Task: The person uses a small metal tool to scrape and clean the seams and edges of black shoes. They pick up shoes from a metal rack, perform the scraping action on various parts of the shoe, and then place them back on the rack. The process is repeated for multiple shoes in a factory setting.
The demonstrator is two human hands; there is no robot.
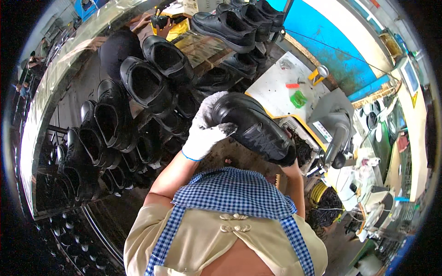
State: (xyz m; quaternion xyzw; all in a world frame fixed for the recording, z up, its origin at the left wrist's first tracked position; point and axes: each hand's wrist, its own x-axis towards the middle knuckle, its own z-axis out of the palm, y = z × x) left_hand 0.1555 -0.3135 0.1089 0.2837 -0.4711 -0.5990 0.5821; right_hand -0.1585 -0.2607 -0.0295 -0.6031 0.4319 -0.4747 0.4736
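Observation:
A black lace-up shoe [258, 131] is held up in front of my apron, tilted, with its toe to the upper left and its heel to the lower right. My left hand [207, 126], in a white knit glove with a blue cuff, is closed round the toe end, and its dark-tipped thumb lies across the upper. At the heel end is my right hand [292, 169], largely hidden behind the shoe. Its wrist comes up from below, and a bit of finger seems to show past the heel's far side.
Racks on the left carry several black shoes [145, 83]. More shoes [225, 27] stand on the upper shelf. A white worktable [278, 83] holds a green piece [298, 99] and a yellow tape roll [318, 74]. Beside it is a grey machine [338, 129]. Another person's hands [161, 27] work at the back.

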